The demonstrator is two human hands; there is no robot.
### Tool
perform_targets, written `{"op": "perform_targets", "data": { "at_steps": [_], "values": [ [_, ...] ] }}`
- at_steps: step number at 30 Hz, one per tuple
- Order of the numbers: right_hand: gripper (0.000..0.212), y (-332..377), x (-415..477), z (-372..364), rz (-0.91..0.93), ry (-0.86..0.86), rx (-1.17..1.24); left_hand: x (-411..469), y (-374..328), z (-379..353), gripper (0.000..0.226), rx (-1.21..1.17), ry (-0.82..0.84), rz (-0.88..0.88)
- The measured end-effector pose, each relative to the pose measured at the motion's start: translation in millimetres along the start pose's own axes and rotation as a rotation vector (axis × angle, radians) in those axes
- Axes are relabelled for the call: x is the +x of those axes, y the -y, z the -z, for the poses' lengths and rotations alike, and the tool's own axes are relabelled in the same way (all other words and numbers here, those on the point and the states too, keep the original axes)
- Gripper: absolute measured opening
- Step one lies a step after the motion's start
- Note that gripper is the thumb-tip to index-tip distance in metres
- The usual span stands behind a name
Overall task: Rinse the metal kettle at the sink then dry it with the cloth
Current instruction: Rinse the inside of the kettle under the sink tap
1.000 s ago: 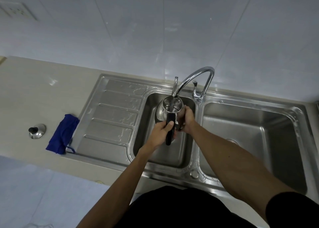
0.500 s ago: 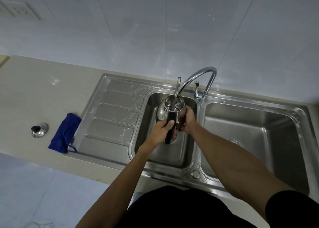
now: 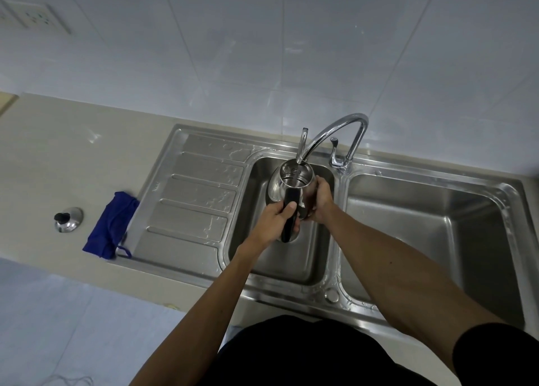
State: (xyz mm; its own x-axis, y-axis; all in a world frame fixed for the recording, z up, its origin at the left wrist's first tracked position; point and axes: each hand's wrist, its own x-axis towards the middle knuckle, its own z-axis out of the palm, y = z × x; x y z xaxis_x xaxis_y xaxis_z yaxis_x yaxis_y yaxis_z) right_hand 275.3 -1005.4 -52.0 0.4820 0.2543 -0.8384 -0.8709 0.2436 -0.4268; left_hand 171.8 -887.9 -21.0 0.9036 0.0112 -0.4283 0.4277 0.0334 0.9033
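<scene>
The shiny metal kettle [image 3: 288, 185] hangs lidless over the left sink bowl [image 3: 309, 266], its open mouth right under the tip of the curved tap [image 3: 335, 131]. My left hand [image 3: 277, 219] grips its black handle from the near side. Against the kettle's right flank presses my right hand [image 3: 319, 200], steadying the body. Whether water is running I cannot tell. The blue cloth [image 3: 112, 225] lies crumpled on the counter, left of the drainboard. The kettle's lid [image 3: 68, 219], steel with a black knob, sits further left.
A ribbed, wet drainboard [image 3: 189, 198] sits left of the bowl, and a second, larger bowl [image 3: 431, 234] lies to the right. The tap lever [image 3: 335, 152] stands behind the divider. A tiled wall with a socket [image 3: 38, 17] rises behind the beige counter [image 3: 58, 158].
Both hands and the kettle stay in place under the tap. Only my head has shifted slightly, moving the scene a little in view.
</scene>
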Motion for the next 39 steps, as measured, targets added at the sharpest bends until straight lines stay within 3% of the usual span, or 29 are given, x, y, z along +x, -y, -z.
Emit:
{"op": "perform_targets", "data": {
  "at_steps": [39],
  "values": [
    [0.065, 5.3, -2.4, 4.1, 0.093, -0.087, -0.067, 9.8, 8.6, -0.7, 0.031, 0.020, 0.015, 0.000]
  ]
}}
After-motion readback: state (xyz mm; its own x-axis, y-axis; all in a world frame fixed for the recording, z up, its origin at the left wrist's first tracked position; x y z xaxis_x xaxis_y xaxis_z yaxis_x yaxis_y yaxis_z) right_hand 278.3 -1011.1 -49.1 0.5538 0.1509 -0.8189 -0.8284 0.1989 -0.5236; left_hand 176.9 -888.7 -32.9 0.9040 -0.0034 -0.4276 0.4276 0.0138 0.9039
